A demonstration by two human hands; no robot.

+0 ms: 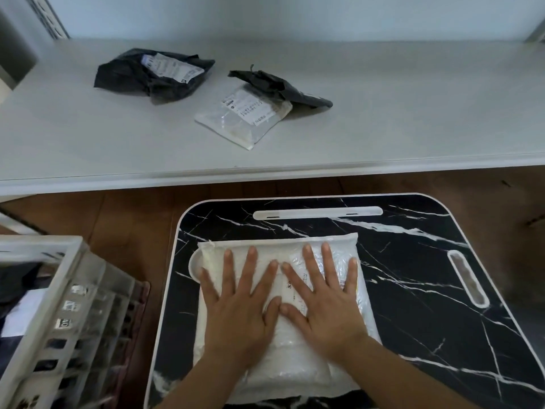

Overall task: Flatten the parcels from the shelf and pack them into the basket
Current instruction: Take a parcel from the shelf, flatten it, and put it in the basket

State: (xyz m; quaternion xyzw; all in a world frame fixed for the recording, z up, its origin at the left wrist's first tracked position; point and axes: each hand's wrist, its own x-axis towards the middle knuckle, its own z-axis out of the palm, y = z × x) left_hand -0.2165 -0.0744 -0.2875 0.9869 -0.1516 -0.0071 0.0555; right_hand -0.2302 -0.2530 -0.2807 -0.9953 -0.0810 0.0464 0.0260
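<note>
A white plastic parcel (290, 358) lies flat on the black marble-patterned tray table (413, 261). My left hand (240, 308) and my right hand (323, 299) press down on it side by side, fingers straight and spread, thumbs nearly touching. On the white shelf (88, 134) behind lie a crumpled black parcel (153, 73) with a white label, a clear-white parcel (244, 116) with a label, and a smaller black parcel (280, 87) partly over its far corner. The white slatted basket (44, 320) stands at lower left, with dark and white items inside.
The tray table has a white slot (318, 212) along its far edge and another slot (467, 278) at its right side. Brown wooden floor (132, 225) shows between shelf, basket and table. A perforated shelf upright (47, 16) rises at the top left.
</note>
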